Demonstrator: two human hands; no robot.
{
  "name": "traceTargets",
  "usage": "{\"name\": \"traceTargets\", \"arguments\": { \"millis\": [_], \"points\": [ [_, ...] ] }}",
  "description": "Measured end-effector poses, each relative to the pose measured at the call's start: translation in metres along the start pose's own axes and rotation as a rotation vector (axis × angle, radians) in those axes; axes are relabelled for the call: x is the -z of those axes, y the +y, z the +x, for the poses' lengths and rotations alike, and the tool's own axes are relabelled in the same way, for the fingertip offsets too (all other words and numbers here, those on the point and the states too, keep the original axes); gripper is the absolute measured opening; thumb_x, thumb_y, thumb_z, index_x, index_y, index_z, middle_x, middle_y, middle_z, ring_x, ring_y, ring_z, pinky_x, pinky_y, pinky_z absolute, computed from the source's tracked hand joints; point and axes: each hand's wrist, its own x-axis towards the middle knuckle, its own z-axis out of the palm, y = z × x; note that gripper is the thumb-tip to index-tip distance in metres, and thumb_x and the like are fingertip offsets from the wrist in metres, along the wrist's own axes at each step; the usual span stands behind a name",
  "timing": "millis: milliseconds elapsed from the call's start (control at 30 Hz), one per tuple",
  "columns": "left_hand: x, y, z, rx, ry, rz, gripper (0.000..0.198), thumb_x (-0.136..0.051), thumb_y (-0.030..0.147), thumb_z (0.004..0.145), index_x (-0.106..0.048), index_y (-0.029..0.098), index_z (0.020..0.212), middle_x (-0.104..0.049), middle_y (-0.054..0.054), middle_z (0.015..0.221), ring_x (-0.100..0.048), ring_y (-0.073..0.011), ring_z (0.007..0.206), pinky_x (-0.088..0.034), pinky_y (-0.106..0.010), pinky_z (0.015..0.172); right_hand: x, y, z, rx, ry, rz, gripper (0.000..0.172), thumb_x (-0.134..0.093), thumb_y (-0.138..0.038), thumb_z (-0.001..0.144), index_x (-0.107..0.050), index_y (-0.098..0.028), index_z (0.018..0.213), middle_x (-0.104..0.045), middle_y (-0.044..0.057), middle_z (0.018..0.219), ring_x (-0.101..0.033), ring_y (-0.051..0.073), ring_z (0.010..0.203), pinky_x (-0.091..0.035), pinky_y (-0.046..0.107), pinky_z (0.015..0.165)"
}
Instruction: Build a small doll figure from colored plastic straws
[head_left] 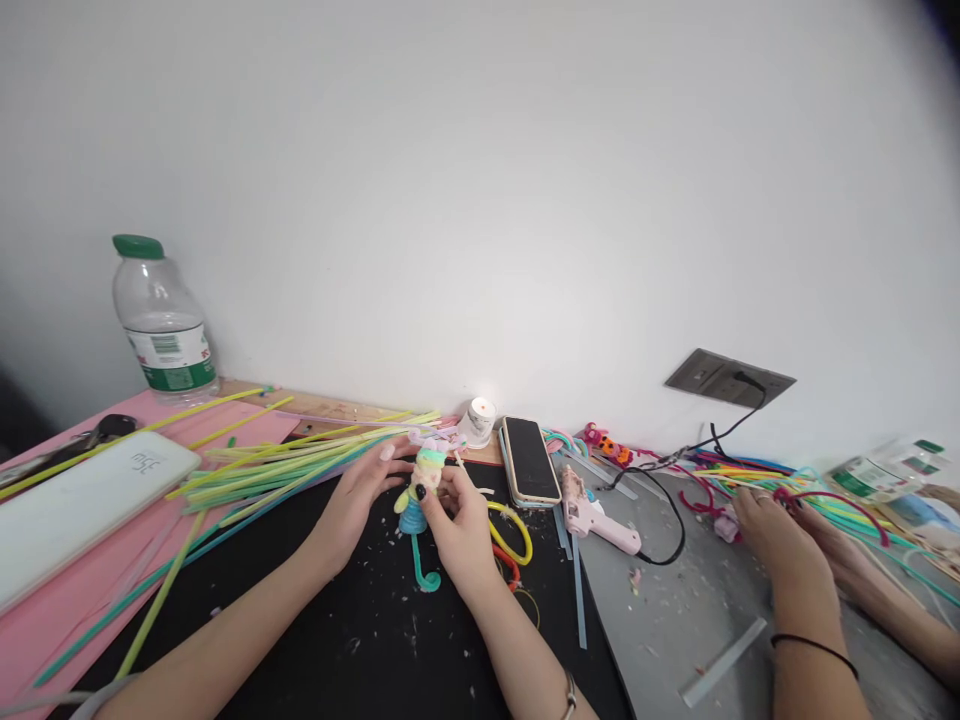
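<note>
- Your bench (337, 405) is covered up close by a black mat (322, 650) sprinkled with pale scraps, with a grey surface (675, 640) to its right.
- Your right hand (461, 525) grasps the fuzzy figure (412, 512) between thumb and fingers, above the middle of the mat; its teal curled stem hangs downward.
- Your left hand (364, 495) has loosely bent fingers beside and partly behind the figure; you cannot tell from here whether they grip it.
- Just right of your right hand, a yellow ring (528, 545) lies on the mat.
- Out to your left, a white power bank (90, 515) rests on a pink sheet (37, 650), near a spread of fuzzy stems (277, 470).
- To your right, a pink glue gun (600, 522) lies beside a phone (532, 460); farther right, another person's hands (776, 530) work among coloured stems.
- Beyond your hands stands a small white cup (478, 425).
- At the back, a green-capped bottle (166, 335) stands by the pale wall (480, 200).
</note>
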Motion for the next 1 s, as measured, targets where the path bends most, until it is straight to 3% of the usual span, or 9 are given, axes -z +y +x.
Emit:
{"name": "traceTargets", "arguments": {
  "millis": [200,467,533,600,733,867,1000],
  "points": [
    [-0.011,0.004,-0.006,-0.046,-0.252,0.051,0.045,-0.066,0.035,0.079,-0.058,0.023,0.122,-0.06,-0.006,0.13,-0.052,-0.0274,0.122,-0.042,-0.037,0.102,0.002,-0.001,0.0,0.054,0.041,-0.108,0.018,-0.056,-0.024,0.084,-0.061,-0.018,0.1,-0.065,0.005,0.089,-0.06,0.017,0.078,-0.049,0.026,0.067],
    [-0.011,0.005,-0.006,-0.028,-0.197,0.032,0.038,-0.068,0.03,0.077,-0.062,0.024,0.114,-0.065,-0.006,0.121,-0.057,-0.0267,0.114,-0.047,-0.036,0.095,0.003,-0.008,-0.003,0.182,0.01,-0.343,0.021,-0.054,-0.019,0.084,-0.059,-0.019,0.104,-0.061,0.006,0.097,-0.056,0.018,0.084,-0.047,0.028,0.072],
    [-0.008,0.008,-0.005,0.002,-0.149,-0.01,0.039,-0.067,0.035,0.078,-0.062,0.022,0.114,-0.067,-0.007,0.117,-0.06,-0.0268,0.109,-0.05,-0.036,0.088,0.007,-0.009,-0.002,0.218,0.016,-0.354,0.03,-0.05,-0.018,0.086,-0.054,-0.02,0.115,-0.059,0.008,0.106,-0.056,0.019,0.09,-0.046,0.03,0.076],
    [-0.004,0.01,-0.002,0.025,-0.029,-0.058,0.039,-0.065,0.041,0.078,-0.062,0.021,0.112,-0.068,-0.007,0.11,-0.062,-0.0249,0.101,-0.052,-0.033,0.078,0.014,-0.01,0.001,0.23,0.105,-0.369,0.03,-0.043,-0.018,0.089,-0.051,-0.02,0.118,-0.058,0.009,0.11,-0.055,0.02,0.095,-0.045,0.032,0.081],
    [0.011,0.007,0.009,-0.063,0.358,-0.082,0.033,-0.068,0.044,0.075,-0.064,0.02,0.096,-0.068,-0.002,0.091,-0.062,-0.0175,0.082,-0.049,-0.025,0.065,0.034,-0.009,0.011,0.211,0.367,-0.44,0.017,-0.037,-0.02,0.093,-0.053,-0.02,0.089,-0.058,0.007,0.094,-0.054,0.02,0.09,-0.042,0.032,0.081],
    [0.023,0.002,0.018,-0.119,0.42,-0.095,0.026,-0.064,0.043,0.079,-0.061,0.025,0.098,-0.063,0.001,0.095,-0.058,-0.017,0.09,-0.047,-0.025,0.071,0.055,-0.007,0.018,0.187,0.489,-0.493,0.018,-0.039,-0.026,0.093,-0.052,-0.02,0.083,-0.057,0.005,0.086,-0.054,0.019,0.082,-0.041,0.03,0.073],
    [0.025,0.004,0.019,-0.221,0.491,-0.049,0.022,-0.06,0.043,0.082,-0.059,0.024,0.093,-0.06,-0.001,0.089,-0.057,-0.0192,0.088,-0.046,-0.028,0.071,0.073,-0.009,0.021,0.275,0.583,-0.575,0.019,-0.04,-0.025,0.093,-0.055,-0.019,0.083,-0.059,0.007,0.09,-0.054,0.021,0.088,-0.041,0.034,0.081]
  ]
}}
